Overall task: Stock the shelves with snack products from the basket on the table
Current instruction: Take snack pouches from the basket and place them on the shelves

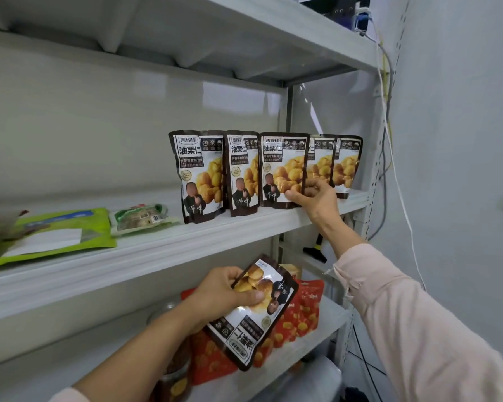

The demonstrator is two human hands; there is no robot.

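Left hand (224, 294) gripping pouch (263, 323), right hand (317, 200) pinching packet (282, 166)

- A bundle of white and grey cables (387, 132) hangs down the right side, close against the wall.
- A pale, plain wall (462, 126) fills the right.
- A dark device (336, 8) sits at the top, cables plugged in.
- A black tool with a yellow handle (316, 250) is lower down.
- The tiled floor (360, 369) shows dark joints.
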